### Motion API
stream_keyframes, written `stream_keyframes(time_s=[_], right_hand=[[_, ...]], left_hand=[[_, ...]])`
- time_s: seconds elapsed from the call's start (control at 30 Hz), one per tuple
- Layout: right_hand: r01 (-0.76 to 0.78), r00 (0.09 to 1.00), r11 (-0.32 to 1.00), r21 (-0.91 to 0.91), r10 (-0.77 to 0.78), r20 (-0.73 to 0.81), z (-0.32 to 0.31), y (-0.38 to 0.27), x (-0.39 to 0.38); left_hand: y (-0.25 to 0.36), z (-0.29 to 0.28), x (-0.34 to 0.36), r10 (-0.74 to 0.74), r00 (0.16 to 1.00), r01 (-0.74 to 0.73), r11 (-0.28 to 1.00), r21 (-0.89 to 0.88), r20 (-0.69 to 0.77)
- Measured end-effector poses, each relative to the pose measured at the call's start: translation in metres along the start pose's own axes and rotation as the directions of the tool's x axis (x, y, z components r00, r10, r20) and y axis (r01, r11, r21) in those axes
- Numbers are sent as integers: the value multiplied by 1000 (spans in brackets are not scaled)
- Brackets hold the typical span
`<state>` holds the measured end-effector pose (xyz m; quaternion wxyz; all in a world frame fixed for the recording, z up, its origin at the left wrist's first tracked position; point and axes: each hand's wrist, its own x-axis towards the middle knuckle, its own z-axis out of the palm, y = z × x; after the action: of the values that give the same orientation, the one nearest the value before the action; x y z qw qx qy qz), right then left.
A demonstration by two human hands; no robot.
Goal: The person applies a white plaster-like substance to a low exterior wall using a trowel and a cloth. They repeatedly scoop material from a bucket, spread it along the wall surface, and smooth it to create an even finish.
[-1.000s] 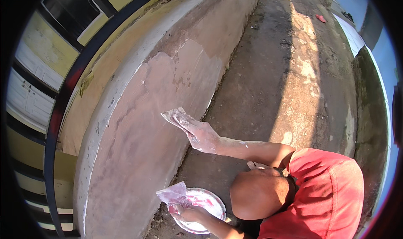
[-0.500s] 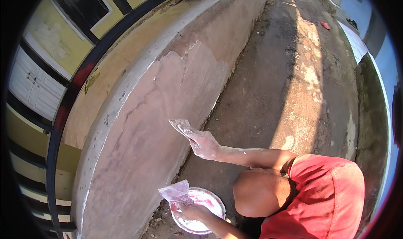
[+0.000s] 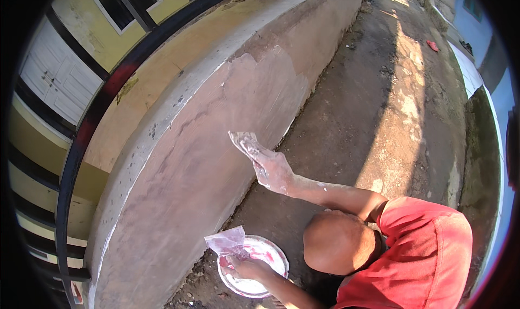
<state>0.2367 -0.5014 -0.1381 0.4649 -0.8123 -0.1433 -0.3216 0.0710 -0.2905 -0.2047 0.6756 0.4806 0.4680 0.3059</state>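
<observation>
- Gripping a pale flat scraper [image 3: 242,140] in my right hand [image 3: 274,171], fingers pinched around it, out over the wall [image 3: 179,200] toward its lower edge; can't tell if the blade touches.
- Whitish residue coats that hand; slick fingers could let the scraper twist or drop onto the path [image 3: 336,146].
- Tilting the blade too steeply could gouge the smooth coat; a corner digging in would cause it.
- Left hand [image 3: 241,266] is closed on a thin, see-through sheet [image 3: 225,239], which sticks out past the tub's wall-side rim.
- Too hard a squeeze could bend that sheet, spilling whatever clings to it.
- White tub [image 3: 280,259], pink smears inside, sits on the path near the wall's bottom edge; a low left wrist could knock its rim and tip it.
- Loose grit along that edge could get into the tub and scratch the coat.
</observation>
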Motion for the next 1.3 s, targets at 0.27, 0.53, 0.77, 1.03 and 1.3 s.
stream_keyframes(time_s=[0.27,0.53,0.77,1.03,1.3], right_hand=[[-258,924,947,192,300,-236,-107,100,52],[-199,922,913,357,297,-247,-8,77,38],[-189,953,943,273,109,284,82,-52,-73],[-700,664,-8,714,361,655,37,28,-59],[-760,528,-113,641,468,709,-17,50,-109]], left_hand=[[-11,-15,19,-15,998,9,994,-108,-59],[5,-16,8,21,999,-26,979,-204,-26],[-38,-27,29,37,999,-44,975,-219,-35],[-25,-24,28,20,987,5,989,-149,162],[-11,-20,18,-62,890,125,986,-111,452]])
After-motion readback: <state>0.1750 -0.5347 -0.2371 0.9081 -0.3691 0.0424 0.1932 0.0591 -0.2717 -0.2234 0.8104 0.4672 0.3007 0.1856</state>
